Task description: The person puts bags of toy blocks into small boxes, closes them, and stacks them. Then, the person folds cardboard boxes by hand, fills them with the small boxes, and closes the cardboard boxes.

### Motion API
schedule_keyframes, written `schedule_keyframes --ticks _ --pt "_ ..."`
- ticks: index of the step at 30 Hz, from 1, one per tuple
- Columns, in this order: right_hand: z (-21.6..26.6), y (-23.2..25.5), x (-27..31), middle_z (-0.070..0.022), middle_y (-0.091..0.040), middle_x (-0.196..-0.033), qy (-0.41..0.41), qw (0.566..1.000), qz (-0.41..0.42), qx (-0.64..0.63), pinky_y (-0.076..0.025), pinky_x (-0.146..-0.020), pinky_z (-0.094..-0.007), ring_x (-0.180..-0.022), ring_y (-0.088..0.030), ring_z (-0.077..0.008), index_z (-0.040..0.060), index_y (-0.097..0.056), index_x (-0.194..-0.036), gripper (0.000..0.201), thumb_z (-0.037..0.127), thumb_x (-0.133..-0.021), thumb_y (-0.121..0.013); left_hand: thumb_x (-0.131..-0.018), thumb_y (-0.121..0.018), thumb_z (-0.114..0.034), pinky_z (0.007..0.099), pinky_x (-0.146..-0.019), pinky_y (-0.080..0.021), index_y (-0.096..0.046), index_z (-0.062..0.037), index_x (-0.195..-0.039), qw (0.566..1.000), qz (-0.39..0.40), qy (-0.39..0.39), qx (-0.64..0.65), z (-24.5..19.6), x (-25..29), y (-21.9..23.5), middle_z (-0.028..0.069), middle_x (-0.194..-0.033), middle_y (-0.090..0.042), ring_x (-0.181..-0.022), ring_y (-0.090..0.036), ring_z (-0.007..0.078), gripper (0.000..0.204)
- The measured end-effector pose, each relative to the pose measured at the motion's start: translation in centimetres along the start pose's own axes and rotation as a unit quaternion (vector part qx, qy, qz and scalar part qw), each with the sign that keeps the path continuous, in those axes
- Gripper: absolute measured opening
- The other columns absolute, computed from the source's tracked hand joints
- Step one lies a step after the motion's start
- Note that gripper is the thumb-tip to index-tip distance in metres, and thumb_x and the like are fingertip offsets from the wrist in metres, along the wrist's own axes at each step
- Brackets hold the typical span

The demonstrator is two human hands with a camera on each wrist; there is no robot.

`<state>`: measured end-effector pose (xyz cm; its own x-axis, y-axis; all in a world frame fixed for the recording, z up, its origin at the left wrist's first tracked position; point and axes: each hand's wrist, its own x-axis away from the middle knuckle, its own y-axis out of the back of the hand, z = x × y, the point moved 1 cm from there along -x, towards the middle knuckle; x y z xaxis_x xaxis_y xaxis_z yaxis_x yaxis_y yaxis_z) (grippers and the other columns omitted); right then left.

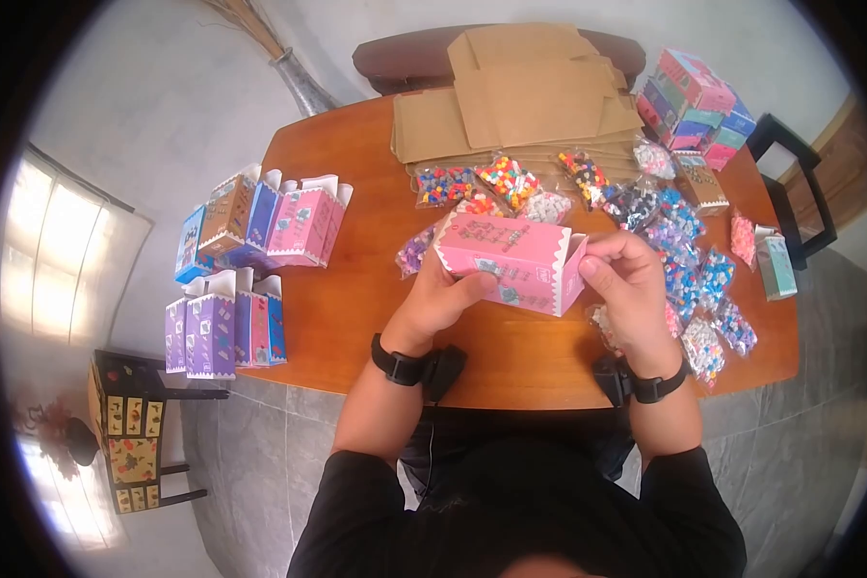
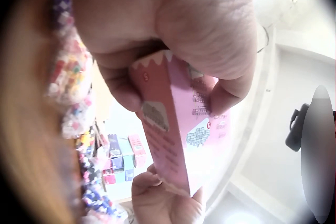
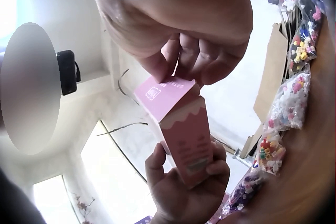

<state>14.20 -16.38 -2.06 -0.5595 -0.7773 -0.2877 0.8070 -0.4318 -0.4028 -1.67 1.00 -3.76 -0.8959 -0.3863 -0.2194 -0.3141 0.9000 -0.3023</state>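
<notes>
The left hand (image 1: 445,301) grips a pink printed carton (image 1: 507,262) around one end, its thumb along the side facing the person. The right hand (image 1: 636,289) pinches the flap at the carton's other end between thumb and fingers. The carton lies on its side in the air above the near part of the wooden table (image 1: 356,318). To its right and just beyond it, clear bags of colored beads (image 1: 679,250) spread over the tabletop. Upright open-topped boxes (image 1: 223,323) in purple, blue, brown and pink stand along the left side. Flattened brown cardboard (image 1: 535,96) lies at the far edge, with stacked boxes (image 1: 694,106) at its right.
</notes>
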Motion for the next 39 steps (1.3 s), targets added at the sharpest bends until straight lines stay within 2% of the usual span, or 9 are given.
schedule_keyframes --ticks 3,5,7,27,29,30,32,35,39 --pt "0.0 0.5 -0.1 -0.0111 -0.07 -0.106 -0.043 0.999 0.005 -0.028 -0.053 -0.084 -0.0273 -0.093 -0.066 -0.0128 -0.0016 -0.065 -0.1 0.011 -0.001 -0.09 -0.069 -0.087 -0.075 -0.022 0.0335 -0.103 -0.043 -0.035 -0.0021 -0.145 1.0 0.004 0.008 -0.003 0.3 0.1 0.0 0.0067 -0.132 -0.056 -0.122 -0.052 0.0155 0.074" --pt "0.0 0.5 -0.1 -0.0107 -0.07 -0.106 -0.059 0.997 0.009 -0.037 -0.053 -0.084 -0.0272 -0.093 -0.066 -0.0127 -0.0015 -0.065 -0.099 0.011 -0.001 -0.09 -0.069 -0.086 -0.075 -0.025 0.0336 -0.101 -0.046 -0.044 0.0006 -0.14 1.0 -0.011 -0.02 -0.012 0.6 0.2 0.0 0.0083 -0.132 -0.06 -0.119 -0.057 0.0169 0.067" --pt "0.3 0.3 -0.1 -0.0108 -0.07 -0.106 -0.076 0.996 0.017 -0.045 -0.052 -0.084 -0.0277 -0.092 -0.065 -0.0131 -0.001 -0.066 -0.097 0.008 0.0 -0.09 -0.07 -0.086 -0.075 -0.024 0.0339 -0.102 -0.044 -0.04 -0.0003 -0.142 1.0 0.001 -0.007 -0.019 0.6 0.2 0.4 0.0077 -0.132 -0.058 -0.12 -0.055 0.0165 0.07" --pt "0.6 0.4 -0.3 -0.0116 -0.068 -0.109 -0.054 0.997 0.041 -0.048 -0.052 -0.09 -0.0321 -0.099 -0.065 -0.0168 0.0006 -0.066 -0.094 0.007 -0.001 -0.089 -0.07 -0.084 -0.078 -0.018 0.0353 -0.101 -0.045 -0.034 -0.0029 -0.141 1.0 0.003 -0.013 -0.026 -0.1 0.1 0.1 0.0093 -0.131 -0.055 -0.122 -0.053 0.018 0.074" --pt "0.7 0.4 -0.3 -0.0121 -0.068 -0.11 -0.056 0.996 0.043 -0.047 -0.052 -0.09 -0.0325 -0.1 -0.065 -0.0172 0.0006 -0.066 -0.094 0.007 -0.001 -0.089 -0.07 -0.087 -0.075 -0.032 0.0371 -0.103 -0.044 -0.037 -0.003 -0.14 0.999 0.032 -0.023 -0.027 -0.2 0.1 0.0 0.0112 -0.132 -0.055 -0.123 -0.054 0.0202 0.071" --pt "0.8 0.4 -0.4 -0.0125 -0.068 -0.111 -0.063 0.996 0.047 -0.04 -0.052 -0.091 -0.0327 -0.1 -0.065 -0.0173 0.0006 -0.066 -0.094 0.006 -0.001 -0.089 -0.069 -0.087 -0.075 -0.032 0.0371 -0.103 -0.044 -0.037 -0.003 -0.14 0.999 0.034 -0.023 -0.027 0.0 0.0 0.0 0.0112 -0.132 -0.055 -0.123 -0.054 0.0202 0.071" --pt "0.9 0.3 -0.3 -0.013 -0.067 -0.112 -0.069 0.996 0.05 -0.033 -0.052 -0.092 -0.033 -0.101 -0.065 -0.0175 0.0005 -0.066 -0.094 0.006 -0.002 -0.089 -0.069 -0.089 -0.067 -0.052 0.0385 -0.102 -0.045 -0.042 -0.0019 -0.137 0.996 -0.002 -0.047 0.082 0.6 -0.4 0.0 0.0132 -0.129 -0.057 -0.122 -0.056 0.0228 0.074" --pt "0.7 0.1 -0.2 -0.0138 -0.067 -0.113 -0.083 0.996 0.033 -0.021 -0.052 -0.092 -0.033 -0.101 -0.065 -0.0178 0.0002 -0.066 -0.094 0.005 -0.002 -0.09 -0.068 -0.091 -0.055 -0.059 0.0381 -0.099 -0.046 -0.047 -0.0007 -0.132 0.998 -0.034 -0.037 0.032 0.2 -0.7 -0.1 0.0118 -0.125 -0.058 -0.116 -0.059 0.0231 0.071" --pt "0.4 0.0 -0.3 -0.0147 -0.067 -0.114 -0.064 0.996 0.063 -0.007 -0.052 -0.093 -0.033 -0.103 -0.065 -0.0188 -0.0001 -0.065 -0.096 0.006 -0.001 -0.09 -0.068 -0.093 -0.055 -0.052 0.0366 -0.097 -0.046 -0.05 -0.0002 -0.125 0.998 -0.018 -0.044 0.043 0.5 -0.7 0.3 0.0119 -0.119 -0.059 -0.111 -0.059 0.0224 0.061"
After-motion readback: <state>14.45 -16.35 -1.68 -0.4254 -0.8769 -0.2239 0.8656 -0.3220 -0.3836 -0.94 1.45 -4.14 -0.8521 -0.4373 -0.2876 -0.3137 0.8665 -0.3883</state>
